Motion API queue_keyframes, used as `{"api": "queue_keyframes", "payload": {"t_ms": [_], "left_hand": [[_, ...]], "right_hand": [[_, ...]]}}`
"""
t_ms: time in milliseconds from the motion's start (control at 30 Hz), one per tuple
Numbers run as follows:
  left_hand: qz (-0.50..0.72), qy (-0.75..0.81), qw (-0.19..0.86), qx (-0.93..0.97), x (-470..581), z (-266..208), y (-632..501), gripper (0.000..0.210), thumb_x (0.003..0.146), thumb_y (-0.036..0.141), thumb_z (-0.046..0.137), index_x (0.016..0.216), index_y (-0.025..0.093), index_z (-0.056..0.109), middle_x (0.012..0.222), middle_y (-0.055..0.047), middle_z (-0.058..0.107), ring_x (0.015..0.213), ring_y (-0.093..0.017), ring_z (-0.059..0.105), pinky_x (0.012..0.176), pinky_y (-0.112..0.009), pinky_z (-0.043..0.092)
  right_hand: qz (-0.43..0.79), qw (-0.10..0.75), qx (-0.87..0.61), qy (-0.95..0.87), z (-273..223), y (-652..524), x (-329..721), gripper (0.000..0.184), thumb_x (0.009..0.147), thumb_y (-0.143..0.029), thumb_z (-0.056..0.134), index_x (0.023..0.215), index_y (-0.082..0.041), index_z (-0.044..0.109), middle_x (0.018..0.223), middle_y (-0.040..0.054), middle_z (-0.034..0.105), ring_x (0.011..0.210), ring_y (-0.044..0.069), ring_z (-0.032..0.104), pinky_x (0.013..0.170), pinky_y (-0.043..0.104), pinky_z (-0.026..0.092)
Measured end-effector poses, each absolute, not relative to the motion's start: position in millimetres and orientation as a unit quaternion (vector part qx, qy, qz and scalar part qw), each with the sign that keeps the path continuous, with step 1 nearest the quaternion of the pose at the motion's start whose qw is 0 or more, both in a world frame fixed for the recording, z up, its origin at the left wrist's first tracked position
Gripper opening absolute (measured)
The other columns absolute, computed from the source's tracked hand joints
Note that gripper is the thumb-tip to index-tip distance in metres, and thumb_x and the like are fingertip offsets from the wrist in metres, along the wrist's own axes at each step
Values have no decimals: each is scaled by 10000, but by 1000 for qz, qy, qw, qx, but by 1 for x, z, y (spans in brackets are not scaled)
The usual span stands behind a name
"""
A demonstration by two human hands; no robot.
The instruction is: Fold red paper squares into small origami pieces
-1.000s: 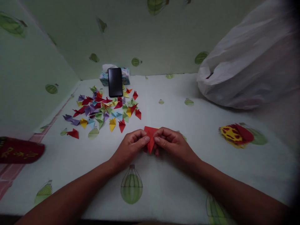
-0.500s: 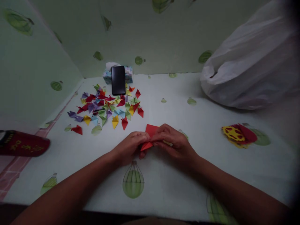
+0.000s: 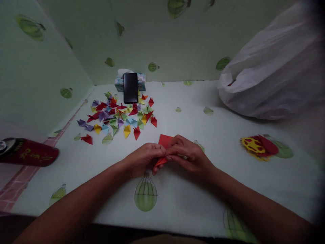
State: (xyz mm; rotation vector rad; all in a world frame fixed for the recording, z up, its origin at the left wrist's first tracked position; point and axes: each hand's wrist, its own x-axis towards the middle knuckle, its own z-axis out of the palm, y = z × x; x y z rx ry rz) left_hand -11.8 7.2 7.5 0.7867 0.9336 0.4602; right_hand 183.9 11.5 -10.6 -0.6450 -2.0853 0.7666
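Between my hands is a piece of red origami paper (image 3: 165,139), partly folded, with a flat part standing out behind the fingers and a pointed flap towards me. My left hand (image 3: 146,157) pinches its left side, thumb on top and fingers curled beneath. With thumb and forefinger pressed together, my right hand (image 3: 189,155) grips the same paper from the right. The fingers cover most of the folds. Beyond my left hand lie many small folded paper cranes (image 3: 127,131) in red, yellow, purple, green and blue.
A black phone (image 3: 130,88) leans on a tissue box (image 3: 141,81) at the back. To the left lies a red can (image 3: 38,153). Yellow and red cut-out pieces (image 3: 259,146) rest at the right, below a large white plastic bag (image 3: 266,78). The tablecloth (image 3: 182,203) has balloon prints.
The camera view has shifted slightly, so the can and cranes appear a little further right. Both hands keep their hold on the red paper, with only small finger movement.
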Motion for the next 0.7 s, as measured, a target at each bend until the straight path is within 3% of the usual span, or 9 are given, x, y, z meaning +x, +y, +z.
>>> {"api": "queue_keyframes", "payload": {"t_ms": [100,233,367,533,700], "left_hand": [[242,428,799,346,-11,8,7,218,780,309,725,839,188,554,533,62,554,367,-47,427,366,-158,288],[268,426,795,338,-11,7,8,260,792,318,755,841,186,536,568,61,545,408,-39,413,388,-155,274],[289,404,805,324,-10,4,8,321,831,427,733,802,174,538,564,57,507,436,-39,409,431,-168,290],[331,379,792,345,-9,0,5,460,831,613,682,893,170,576,628,34,546,494,-53,448,482,-181,302],[350,340,773,407,-8,-4,4,526,766,602,765,997,172,570,676,50,525,525,-50,410,512,-195,283]], "right_hand": [[300,400,-255,-828,-11,12,183,130,975,-233,593,900,-219,698,866,56,656,829,182,627,710,310,529],[320,395,-254,-823,-11,13,183,92,976,-242,596,937,-219,676,839,43,707,806,178,655,731,312,526],[341,403,-281,-801,-12,12,183,77,953,-256,625,910,-216,674,842,36,720,777,168,663,718,303,517],[395,402,-339,-753,-13,9,182,96,934,-256,633,875,-201,684,784,21,708,678,146,628,643,278,487],[458,402,-373,-699,-11,7,180,107,922,-246,614,843,-196,667,687,-10,649,613,126,589,602,259,469]]}}
